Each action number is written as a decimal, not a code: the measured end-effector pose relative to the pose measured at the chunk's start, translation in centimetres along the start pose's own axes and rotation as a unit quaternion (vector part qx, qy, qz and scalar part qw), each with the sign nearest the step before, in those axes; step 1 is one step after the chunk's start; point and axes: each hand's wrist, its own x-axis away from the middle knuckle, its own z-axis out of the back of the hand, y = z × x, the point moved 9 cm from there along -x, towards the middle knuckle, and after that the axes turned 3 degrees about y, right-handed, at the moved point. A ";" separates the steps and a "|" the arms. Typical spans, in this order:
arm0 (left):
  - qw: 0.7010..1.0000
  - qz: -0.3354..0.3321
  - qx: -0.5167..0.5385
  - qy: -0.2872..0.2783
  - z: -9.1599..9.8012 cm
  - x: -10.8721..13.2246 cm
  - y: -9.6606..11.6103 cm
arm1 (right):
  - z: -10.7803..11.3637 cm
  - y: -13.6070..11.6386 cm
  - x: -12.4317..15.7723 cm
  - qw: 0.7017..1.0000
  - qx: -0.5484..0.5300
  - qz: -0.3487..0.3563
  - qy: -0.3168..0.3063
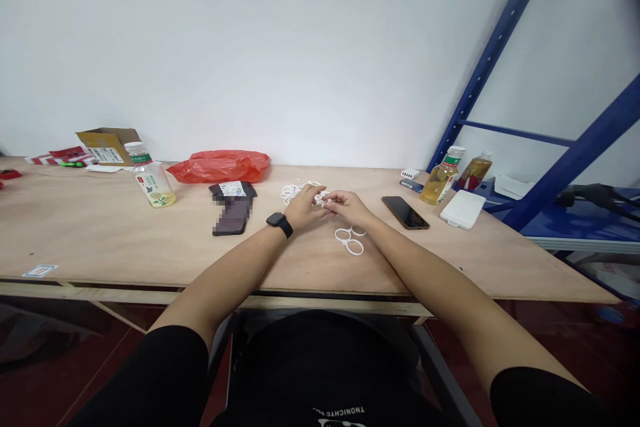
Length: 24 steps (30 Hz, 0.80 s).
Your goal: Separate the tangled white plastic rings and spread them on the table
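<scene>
My left hand (306, 207), with a black watch on its wrist, is closed around a small bunch of white plastic pieces (321, 198) near the middle of the table. The fingers of my right hand (345, 205) pinch the same bunch from the right side, so both hands meet there. Behind my left hand lies a loose pile of white rings (290, 193). Closer to me, by my right forearm, several joined white rings (354, 247) lie flat on the wood. The exact shape of the held pieces is too small to tell.
On the wooden table (190, 247) stand a drink bottle (154, 180), a red bag (220, 167) and a dark packet (233, 210) to the left. A phone (406, 212), another bottle (441, 179) and a white case (463, 209) are at the right, beside a blue frame (493, 47).
</scene>
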 end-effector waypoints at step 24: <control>0.961 0.148 -0.212 -0.100 0.1 0.6 -6.1 | 2.6 -2.3 0.7 0.876 0.479 0.057 -0.015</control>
